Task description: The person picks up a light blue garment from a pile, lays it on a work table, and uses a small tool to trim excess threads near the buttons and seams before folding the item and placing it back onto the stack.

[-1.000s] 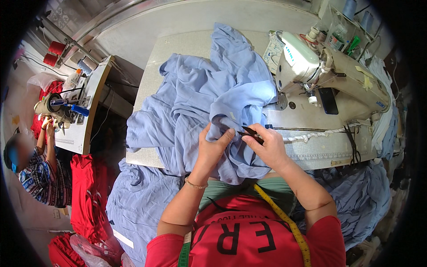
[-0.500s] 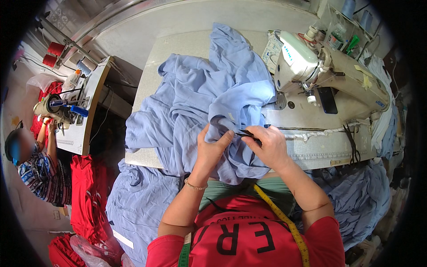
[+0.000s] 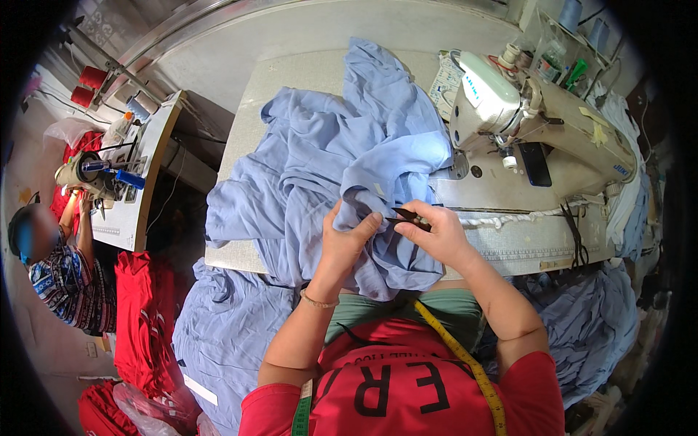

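the fingers of the left hand are pinched on a fold of the light blue fabric, thumb side up against the cloth, holding a small bit of it taut. just to the right, touching that same fold, the right hand is closed around a small pair of dark thread snips, its tip pointing left toward the pinched spot. the two hands sit close together at the near edge of the sewing table, in front of the person's red shirt.

the blue fabric is heaped across the middle of the table, spreading up toward the far edge and spilling over the near edge onto the lap. a white sewing machine stands to the right of the heap, touching it. a yellow tape measure hangs around the person's neck. more blue cloth lies below the table at left. far left, another person sits at a second machine beside red cloth.
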The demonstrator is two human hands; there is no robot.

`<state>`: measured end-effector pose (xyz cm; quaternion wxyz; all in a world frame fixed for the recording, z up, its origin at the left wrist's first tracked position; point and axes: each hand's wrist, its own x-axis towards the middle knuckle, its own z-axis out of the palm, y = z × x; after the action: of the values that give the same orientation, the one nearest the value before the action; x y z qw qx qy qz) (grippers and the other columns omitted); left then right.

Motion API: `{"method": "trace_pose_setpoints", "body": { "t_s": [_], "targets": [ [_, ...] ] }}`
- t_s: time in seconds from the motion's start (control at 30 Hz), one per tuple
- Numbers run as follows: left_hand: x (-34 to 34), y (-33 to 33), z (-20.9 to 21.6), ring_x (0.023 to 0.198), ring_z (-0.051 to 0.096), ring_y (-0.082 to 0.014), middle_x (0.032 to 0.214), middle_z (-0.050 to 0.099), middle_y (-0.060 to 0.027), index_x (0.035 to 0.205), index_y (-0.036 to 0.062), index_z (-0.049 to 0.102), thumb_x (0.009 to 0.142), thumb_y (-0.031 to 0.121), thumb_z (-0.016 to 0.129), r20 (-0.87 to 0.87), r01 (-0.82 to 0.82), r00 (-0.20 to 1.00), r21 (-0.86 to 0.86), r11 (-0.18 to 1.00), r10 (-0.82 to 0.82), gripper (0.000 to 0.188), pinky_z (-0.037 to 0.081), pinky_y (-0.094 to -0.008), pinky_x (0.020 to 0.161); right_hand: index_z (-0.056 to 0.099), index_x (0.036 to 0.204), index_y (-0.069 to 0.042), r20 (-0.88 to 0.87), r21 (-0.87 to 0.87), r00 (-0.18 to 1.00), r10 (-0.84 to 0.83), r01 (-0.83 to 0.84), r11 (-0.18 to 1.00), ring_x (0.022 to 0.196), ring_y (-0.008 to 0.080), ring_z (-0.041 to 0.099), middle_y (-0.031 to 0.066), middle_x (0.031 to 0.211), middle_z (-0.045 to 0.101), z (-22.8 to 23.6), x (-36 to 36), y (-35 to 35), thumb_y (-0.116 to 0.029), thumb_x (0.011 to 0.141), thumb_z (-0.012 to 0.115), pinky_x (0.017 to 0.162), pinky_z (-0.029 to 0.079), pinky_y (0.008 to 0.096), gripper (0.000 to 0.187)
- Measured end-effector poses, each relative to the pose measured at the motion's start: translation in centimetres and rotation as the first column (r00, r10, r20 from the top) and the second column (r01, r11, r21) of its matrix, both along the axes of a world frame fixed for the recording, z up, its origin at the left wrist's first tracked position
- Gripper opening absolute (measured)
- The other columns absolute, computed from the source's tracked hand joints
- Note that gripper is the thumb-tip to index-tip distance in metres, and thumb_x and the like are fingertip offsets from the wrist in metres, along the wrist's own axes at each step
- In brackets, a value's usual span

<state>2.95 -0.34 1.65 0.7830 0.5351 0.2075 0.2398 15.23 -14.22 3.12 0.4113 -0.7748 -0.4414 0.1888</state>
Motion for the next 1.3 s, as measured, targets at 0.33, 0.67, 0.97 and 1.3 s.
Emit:
{"method": "trace_pose_setpoints", "body": {
  "t_s": [0.33, 0.67, 0.97, 1.3],
  "targets": [
    [0.2, -0.1, -0.4, 0.078, 0.056, -0.0076, 0.089, 0.062, 0.0002, 0.101, 0.0016, 0.059, 0.082, 0.005, 0.068, 0.007, -0.009, 1.000, 0.024, 1.000, 0.008, 0.021, 0.046, -0.0224, 0.071, 0.061, 0.093, -0.008, 0.379, 0.090, 0.924, -0.056, 0.024, 0.996, 0.065, 0.0259, 0.061, 0.0068, 0.075, 0.064, -0.2, -1.1, 0.0, -0.028, 0.081, 0.066, 0.057, 0.044, 0.0340, 0.024],
    [0.4, -0.3, -0.6, 0.074, 0.055, -0.0070, 0.085, 0.061, 0.0008, 0.099, 0.0017, 0.060, 0.082, 0.006, 0.067, -0.020, -0.031, 0.999, 0.066, 0.997, 0.032, 0.020, 0.045, -0.0217, 0.067, 0.059, 0.092, -0.009, 0.580, 0.182, 0.808, -0.104, -0.004, 0.983, 0.061, 0.0256, 0.058, 0.0053, 0.071, 0.062, -0.1, -1.2, 0.1, -0.026, 0.082, 0.064, 0.056, 0.040, 0.0363, 0.020],
    [0.2, -0.2, -0.4, 0.077, 0.056, -0.0070, 0.087, 0.062, 0.0005, 0.100, 0.0014, 0.060, 0.081, 0.005, 0.068, -0.023, -0.011, 1.000, 0.051, 0.999, 0.012, 0.021, 0.045, -0.0217, 0.070, 0.060, 0.093, -0.010, 0.490, 0.119, 0.869, -0.067, 0.010, 0.993, 0.063, 0.0265, 0.060, 0.0059, 0.073, 0.064, 0.5, -1.2, -0.3, -0.026, 0.084, 0.063, 0.058, 0.042, 0.0361, 0.019],
    [0.3, -0.2, -0.6, 0.075, 0.056, -0.0069, 0.085, 0.062, 0.0007, 0.100, 0.0010, 0.060, 0.081, 0.005, 0.067, -0.014, -0.025, 1.000, 0.083, 0.996, 0.027, 0.021, 0.045, -0.0216, 0.068, 0.061, 0.092, -0.010, 0.574, 0.114, 0.814, -0.090, 0.029, 0.993, 0.062, 0.0264, 0.059, 0.0060, 0.072, 0.063, 0.7, -1.6, -0.3, -0.027, 0.083, 0.063, 0.057, 0.042, 0.0358, 0.019]
  ]
}}
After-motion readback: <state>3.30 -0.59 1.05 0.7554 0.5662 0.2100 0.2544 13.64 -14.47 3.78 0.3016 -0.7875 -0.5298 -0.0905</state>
